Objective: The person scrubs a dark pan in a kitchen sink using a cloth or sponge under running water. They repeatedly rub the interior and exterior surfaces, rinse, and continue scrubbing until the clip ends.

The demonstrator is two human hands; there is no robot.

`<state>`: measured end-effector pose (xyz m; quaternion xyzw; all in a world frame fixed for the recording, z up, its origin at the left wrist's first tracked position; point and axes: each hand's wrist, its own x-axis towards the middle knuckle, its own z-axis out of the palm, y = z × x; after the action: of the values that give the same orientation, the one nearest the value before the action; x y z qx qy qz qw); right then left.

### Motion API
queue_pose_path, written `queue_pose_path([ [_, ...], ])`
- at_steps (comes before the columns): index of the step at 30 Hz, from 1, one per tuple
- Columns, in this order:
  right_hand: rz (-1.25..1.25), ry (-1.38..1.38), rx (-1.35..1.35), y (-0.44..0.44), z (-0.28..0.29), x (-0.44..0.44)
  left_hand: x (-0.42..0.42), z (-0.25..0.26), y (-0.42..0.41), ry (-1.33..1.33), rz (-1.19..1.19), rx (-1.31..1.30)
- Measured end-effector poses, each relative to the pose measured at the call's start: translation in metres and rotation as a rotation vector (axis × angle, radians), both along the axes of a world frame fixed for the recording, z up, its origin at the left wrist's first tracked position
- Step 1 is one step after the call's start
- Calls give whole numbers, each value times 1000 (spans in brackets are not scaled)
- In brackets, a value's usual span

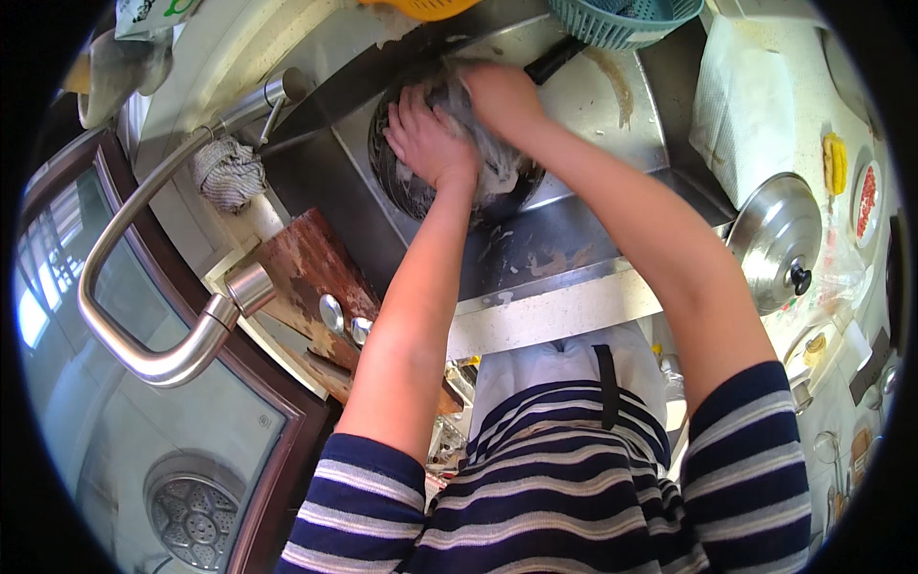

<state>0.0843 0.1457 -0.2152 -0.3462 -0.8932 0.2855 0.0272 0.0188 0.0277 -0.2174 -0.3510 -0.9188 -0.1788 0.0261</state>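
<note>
In the stainless steel sink (502,276) lies a dark round pan (384,161), its inside streaked with whitish suds or film. A black handle (556,61) sticks out beyond my right wrist, seemingly the pan's. My left hand (434,140) rests flat on the pan with its fingers spread. Over the pan's far side, my right hand (502,97) is curled and blurred by motion. Some whitish, wet-looking material (495,154) lies between the hands; its kind is unclear. My right fingertips are hidden, so any grip on it cannot be made out.
A curved metal faucet (107,251) arches on the left, near a striped rag (228,174). Spoons (331,313) lie on a worn reddish-brown board (305,251). A blue-green plastic basket (627,25) sits at the far edge. To the right stands a domed metal lid (774,240).
</note>
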Motion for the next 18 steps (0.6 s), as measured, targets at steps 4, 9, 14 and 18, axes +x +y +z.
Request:
queue_pose_path([
  [4, 73, 252, 141, -47, 29, 48, -4, 0, -8, -77, 34, 14],
  [9, 43, 130, 135, -17, 28, -7, -1, 2, 3, -36, 34, 16],
  [14, 117, 37, 52, -10, 22, -1, -1, 1, 1, -44, 42, 11],
  [18, 196, 219, 68, -41, 39, 44, -5, 4, -7, -52, 61, -17],
])
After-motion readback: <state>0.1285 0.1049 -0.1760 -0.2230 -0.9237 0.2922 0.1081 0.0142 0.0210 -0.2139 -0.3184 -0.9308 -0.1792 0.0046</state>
